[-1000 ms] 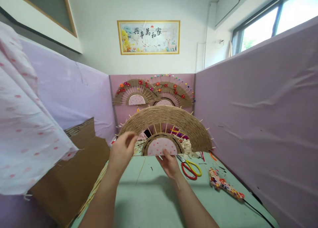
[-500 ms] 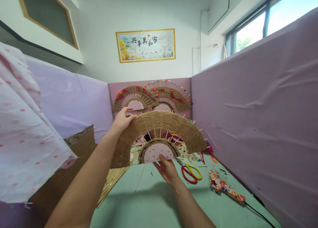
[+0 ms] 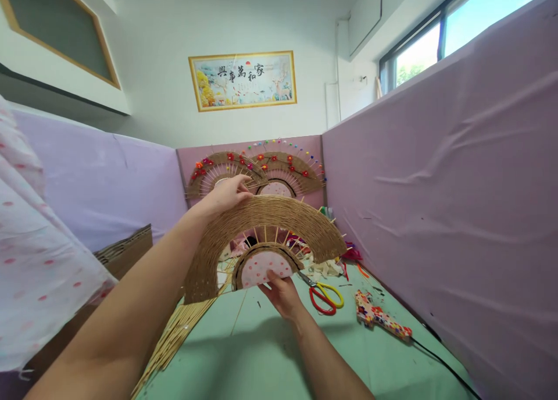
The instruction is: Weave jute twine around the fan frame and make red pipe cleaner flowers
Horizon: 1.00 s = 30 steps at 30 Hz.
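Pinching the twine-woven fan (image 3: 279, 211) low, my right hand (image 3: 282, 298) likely steadies it; my left hand (image 3: 229, 196) curls atop, hold unclear.

The fan (image 3: 270, 213) hides the fingertips of the right hand (image 3: 283, 296) and the tips of the scissors (image 3: 316, 287). The left hand (image 3: 231, 195) covers part of a flowered fan (image 3: 207, 176). The view's edges cut off the dotted cloth (image 3: 39, 266), window (image 3: 418, 51) and cord (image 3: 440, 361). The poster's (image 3: 243, 81) smallest writing is unreadable.
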{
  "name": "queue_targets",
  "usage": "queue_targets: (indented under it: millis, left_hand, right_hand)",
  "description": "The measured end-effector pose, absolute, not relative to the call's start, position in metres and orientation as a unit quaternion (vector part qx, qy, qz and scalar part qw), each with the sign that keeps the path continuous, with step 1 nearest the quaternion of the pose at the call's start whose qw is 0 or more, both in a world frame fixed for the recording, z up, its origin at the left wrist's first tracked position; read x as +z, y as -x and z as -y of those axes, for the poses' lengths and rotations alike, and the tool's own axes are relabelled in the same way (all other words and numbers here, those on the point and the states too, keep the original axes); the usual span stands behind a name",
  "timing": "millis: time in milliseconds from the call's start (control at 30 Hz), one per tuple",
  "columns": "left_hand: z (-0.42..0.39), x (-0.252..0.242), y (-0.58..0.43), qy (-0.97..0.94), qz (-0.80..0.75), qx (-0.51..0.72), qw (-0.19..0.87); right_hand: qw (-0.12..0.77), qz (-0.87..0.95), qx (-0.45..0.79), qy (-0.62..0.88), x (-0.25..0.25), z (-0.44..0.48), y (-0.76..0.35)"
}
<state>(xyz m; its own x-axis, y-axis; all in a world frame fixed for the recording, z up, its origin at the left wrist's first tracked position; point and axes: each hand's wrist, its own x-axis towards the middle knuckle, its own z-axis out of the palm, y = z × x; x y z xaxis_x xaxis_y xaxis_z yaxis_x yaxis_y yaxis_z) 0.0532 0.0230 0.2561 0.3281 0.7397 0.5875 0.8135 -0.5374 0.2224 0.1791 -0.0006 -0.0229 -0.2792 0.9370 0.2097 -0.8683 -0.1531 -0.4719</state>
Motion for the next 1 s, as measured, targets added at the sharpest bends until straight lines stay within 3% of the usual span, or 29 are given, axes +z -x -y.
queue_targets:
  millis: [167, 267, 400, 500, 600, 767, 867, 1000]
  left_hand:
    - [-0.041, 0.263, -0.063, 0.841, 0.484, -0.241, 0.015]
    - [-0.04, 0.266, -0.067, 0.835, 0.49, -0.249, 0.022]
    - [-0.006, 0.252, -0.078, 0.778, 0.431, -0.447, 0.098]
    - [0.032, 0.205, -0.085, 0.679, 0.369, -0.63, 0.081]
    - [0.055, 0.123, -0.085, 0.595, 0.382, -0.707, -0.019]
    - [0.042, -0.006, -0.076, 0.462, 0.452, -0.72, -0.253]
    - [0.032, -0.035, -0.074, 0.384, 0.449, -0.664, -0.458]
    - [0.028, -0.035, -0.072, 0.33, 0.324, -0.657, -0.595]
  right_hand:
    - [0.595, 0.259, 0.759, 0.051, -0.022, 0.002, -0.178]
    - [0.592, 0.257, 0.762, 0.047, -0.022, 0.001, -0.178]
    - [0.602, 0.239, 0.759, 0.056, -0.023, -0.003, -0.182]
    - [0.621, 0.214, 0.752, 0.063, -0.023, -0.008, -0.186]
    - [0.637, 0.19, 0.744, 0.06, -0.022, -0.012, -0.191]
    - [0.658, 0.174, 0.73, 0.061, -0.023, -0.017, -0.196]
    - [0.655, 0.171, 0.734, 0.061, -0.025, -0.018, -0.196]
    - [0.646, 0.184, 0.737, 0.077, -0.027, -0.018, -0.19]
